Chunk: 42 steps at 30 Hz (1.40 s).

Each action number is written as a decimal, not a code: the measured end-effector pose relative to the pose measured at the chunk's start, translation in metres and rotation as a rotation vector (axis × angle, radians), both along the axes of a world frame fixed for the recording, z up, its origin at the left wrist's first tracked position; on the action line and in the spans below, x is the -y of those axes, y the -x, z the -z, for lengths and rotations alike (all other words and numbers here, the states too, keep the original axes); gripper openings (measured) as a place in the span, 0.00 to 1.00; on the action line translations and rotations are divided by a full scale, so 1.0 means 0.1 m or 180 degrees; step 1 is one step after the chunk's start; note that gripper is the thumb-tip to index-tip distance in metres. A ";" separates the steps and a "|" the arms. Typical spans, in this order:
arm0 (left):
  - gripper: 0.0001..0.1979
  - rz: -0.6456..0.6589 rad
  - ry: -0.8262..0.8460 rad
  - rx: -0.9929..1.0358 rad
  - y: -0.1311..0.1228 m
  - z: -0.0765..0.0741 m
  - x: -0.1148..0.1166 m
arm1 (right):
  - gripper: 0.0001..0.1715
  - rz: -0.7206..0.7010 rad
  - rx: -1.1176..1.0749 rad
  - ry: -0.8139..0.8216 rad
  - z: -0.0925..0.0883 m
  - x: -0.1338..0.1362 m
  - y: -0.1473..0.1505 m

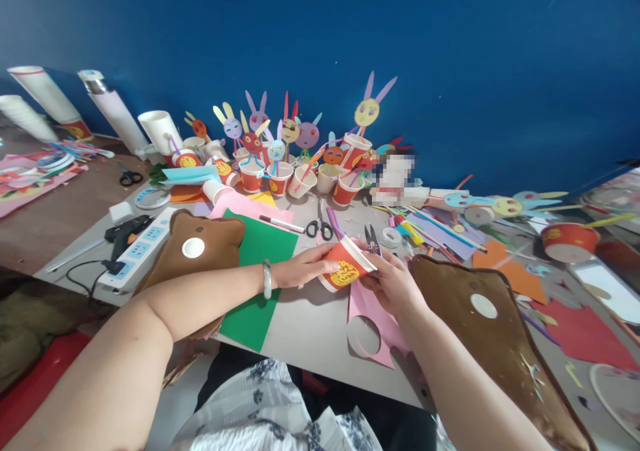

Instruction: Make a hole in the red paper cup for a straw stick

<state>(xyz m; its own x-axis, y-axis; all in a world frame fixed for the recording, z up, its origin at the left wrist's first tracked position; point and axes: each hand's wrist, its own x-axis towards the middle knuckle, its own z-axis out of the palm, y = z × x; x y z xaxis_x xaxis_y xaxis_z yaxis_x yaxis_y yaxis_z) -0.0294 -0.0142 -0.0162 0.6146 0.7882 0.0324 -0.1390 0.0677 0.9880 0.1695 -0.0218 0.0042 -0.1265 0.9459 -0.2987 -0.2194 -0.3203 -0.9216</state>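
A red paper cup (345, 272) with a yellow print and white rim is tilted between my hands, its opening toward the upper right. My left hand (309, 265), with a pale bangle (267, 279) at the wrist, grips the cup's left side. My right hand (393, 279) holds the rim side, and its fingers are closed around small scissors (371, 237) whose blades point up. A purple strip (333, 223) rises behind the cup. Below the cup lies pink paper (373, 317) with a round hole, and green paper (257, 284) lies left of it.
Brown cushions (467, 317) lie at both sides. Behind my hands are black scissors (319, 229), a marker (283, 224) and several rabbit-faced cups (251, 176). A power strip (137, 251) and glue gun (127, 234) are at left; coloured straws and paper scraps are at right.
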 end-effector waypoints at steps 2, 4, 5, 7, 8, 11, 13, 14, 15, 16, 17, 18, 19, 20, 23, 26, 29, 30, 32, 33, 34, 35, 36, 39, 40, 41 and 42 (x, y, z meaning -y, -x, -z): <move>0.24 0.0086 0.0147 -0.0170 0.00 0.00 0.01 | 0.19 0.0156 -0.0092 0.0049 0.00 -0.01 0.00; 0.24 0.0203 0.0385 -0.0293 -0.01 0.01 0.02 | 0.21 0.0301 -0.0145 0.0055 0.02 -0.03 0.01; 0.25 0.0238 0.0488 -0.0317 -0.02 0.02 0.03 | 0.22 0.0344 -0.0145 0.0043 0.03 -0.03 0.01; 0.25 0.0283 0.0610 -0.0319 -0.03 0.05 0.04 | 0.22 0.0347 -0.0110 -0.0008 0.04 -0.04 0.00; 0.25 0.0296 0.0634 -0.0309 -0.04 0.06 0.03 | 0.23 0.0328 -0.0096 -0.0047 0.05 -0.04 0.00; 0.23 0.0299 0.0653 -0.0280 -0.05 0.11 0.02 | 0.24 0.0271 -0.0089 -0.0149 0.08 -0.04 -0.01; 0.23 0.0264 0.0648 -0.0278 -0.06 0.11 0.01 | 0.24 0.0253 -0.0085 -0.0194 0.07 -0.04 -0.01; 0.23 0.0248 0.0642 -0.0272 -0.06 0.11 0.01 | 0.25 0.0238 -0.0064 -0.0213 0.07 -0.04 -0.01; 0.23 0.0230 0.0637 -0.0252 -0.06 0.10 0.01 | 0.26 0.0221 -0.0028 -0.0239 0.06 -0.03 0.00; 0.24 0.0214 0.0628 -0.0225 -0.06 0.08 0.02 | 0.27 0.0195 0.0030 -0.0268 0.05 -0.03 0.00; 0.24 0.0189 0.0604 -0.0191 -0.06 0.06 0.02 | 0.28 0.0174 0.0104 -0.0307 0.03 -0.02 0.00; 0.24 0.0151 0.0558 -0.0150 -0.06 0.03 0.03 | 0.28 0.0168 0.0177 -0.0357 0.02 -0.02 0.01; 0.24 0.0104 0.0488 -0.0107 -0.06 0.02 0.03 | 0.29 0.0178 0.0232 -0.0411 0.02 -0.01 0.01; 0.23 0.0038 0.0394 -0.0061 -0.06 0.00 0.03 | 0.29 0.0200 0.0261 -0.0461 0.01 -0.01 0.01; 0.21 -0.0252 0.0040 0.0053 -0.08 0.02 0.02 | 0.30 0.0292 0.0199 -0.0521 0.02 -0.01 0.01; 0.22 -0.0502 -0.0259 0.0099 -0.08 0.08 0.01 | 0.30 0.0339 0.0022 -0.0457 0.04 -0.01 0.01; 0.24 -0.0879 -0.0805 -0.0054 -0.05 0.12 0.03 | 0.29 0.0319 -0.0109 -0.0387 0.04 -0.02 0.01; 0.24 -0.1036 -0.1071 -0.0163 -0.04 0.11 0.04 | 0.28 0.0307 -0.0144 -0.0366 0.04 -0.02 0.01; 0.24 -0.1259 -0.1604 -0.0388 -0.01 0.10 0.07 | 0.29 0.0297 -0.0226 -0.0329 0.04 -0.02 0.02; 0.23 -0.1300 -0.1829 -0.0463 0.00 0.09 0.08 | 0.29 0.0290 -0.0261 -0.0321 0.03 -0.02 0.02; 0.23 -0.1314 -0.2017 -0.0510 0.01 0.09 0.08 | 0.29 0.0280 -0.0283 -0.0326 0.03 -0.02 0.03; 0.22 -0.1304 -0.2172 -0.0545 0.02 0.08 0.09 | 0.30 0.0272 -0.0291 -0.0339 0.03 -0.02 0.03; 0.22 -0.1281 -0.2307 -0.0576 0.02 0.08 0.09 | 0.30 0.0262 -0.0291 -0.0354 0.03 -0.02 0.03; 0.22 -0.1240 -0.2645 -0.0657 0.03 0.08 0.08 | 0.31 0.0239 -0.0288 -0.0390 0.02 -0.01 0.04; 0.22 -0.1235 -0.2740 -0.0664 0.04 0.07 0.07 | 0.31 0.0232 -0.0291 -0.0395 0.01 -0.01 0.05; 0.22 -0.1227 -0.2815 -0.0658 0.04 0.07 0.07 | 0.31 0.0220 -0.0288 -0.0398 0.00 -0.01 0.05; 0.23 -0.1223 -0.2867 -0.0639 0.04 0.07 0.06 | 0.31 0.0207 -0.0278 -0.0397 0.00 0.00 0.05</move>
<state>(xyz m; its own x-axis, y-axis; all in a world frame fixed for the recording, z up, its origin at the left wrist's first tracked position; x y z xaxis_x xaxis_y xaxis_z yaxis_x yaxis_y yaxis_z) -0.0332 -0.0204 -0.0234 0.3828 0.6670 0.6392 0.1808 -0.7326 0.6562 0.1643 -0.0215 0.0047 -0.0840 0.9820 -0.1689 -0.3169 -0.1871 -0.9298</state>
